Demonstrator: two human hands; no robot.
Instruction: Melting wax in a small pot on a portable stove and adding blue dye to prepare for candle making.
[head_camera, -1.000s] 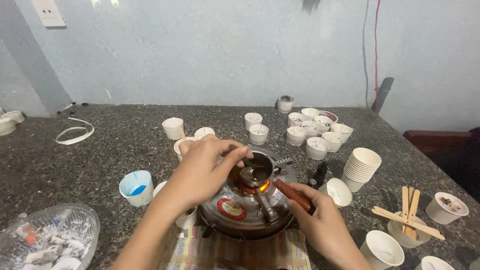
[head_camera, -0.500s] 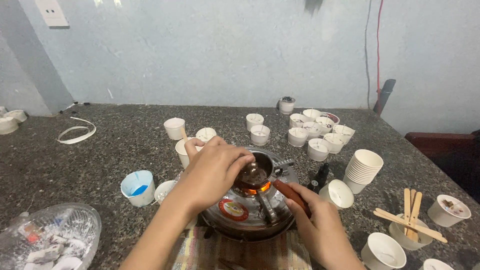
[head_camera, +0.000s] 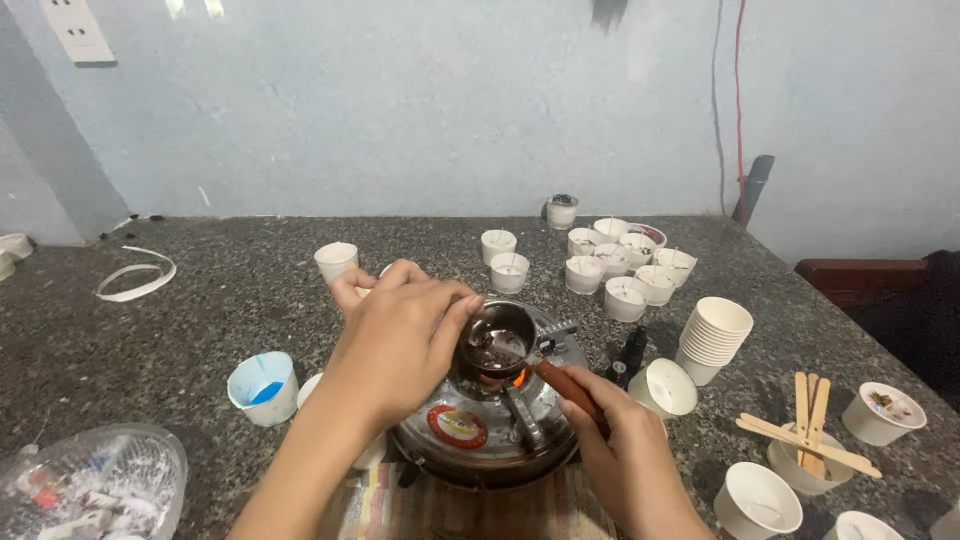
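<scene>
Our left-hand fingers (head_camera: 455, 318) pinch a stirrer dipping into the small dark pot (head_camera: 497, 340); our right hand (head_camera: 625, 440) has closed round its reddish handle (head_camera: 572, 392). Since a second ago the left hand (head_camera: 395, 340) has drawn nearer over the burner (head_camera: 480, 420) on the tabletop (head_camera: 200, 320), so stirring continues.

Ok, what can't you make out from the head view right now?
- What the left hand pinches at the small pot: its own fingers cover it.
- Pot contents: dark, too small to tell.
- Pot handle: lower end wrapped by the right hand.
- Plastic bag: cut off by the bottom-left edge.
</scene>
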